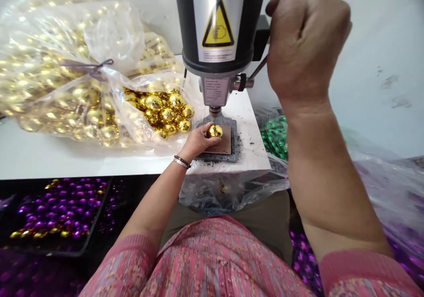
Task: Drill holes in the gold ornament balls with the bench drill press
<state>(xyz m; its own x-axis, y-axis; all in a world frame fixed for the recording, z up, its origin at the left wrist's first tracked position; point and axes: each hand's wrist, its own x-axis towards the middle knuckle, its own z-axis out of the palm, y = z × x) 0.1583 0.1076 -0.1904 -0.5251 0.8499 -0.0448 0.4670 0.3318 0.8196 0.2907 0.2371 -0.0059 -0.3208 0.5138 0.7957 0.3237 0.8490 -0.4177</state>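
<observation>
Pinching a gold ball (215, 131) on the brown pad (224, 146) under the drill (218, 27), the left hand (198, 141) grips it with its fingertips; the right hand (306, 40) is clenched around the lever (257, 69) beside a bag (82, 67) of balls.

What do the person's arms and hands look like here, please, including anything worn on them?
Both forearms are bare, with pink patterned sleeves pushed up near the elbows. The left hand has a dark beaded bracelet beside a silvery bangle at the wrist. The right hand shows no jewellery.

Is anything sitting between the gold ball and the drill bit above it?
Nothing visible. The left hand holds the gold ball on the brown pad, directly under the drill bit; the fingers grip its side.
</observation>
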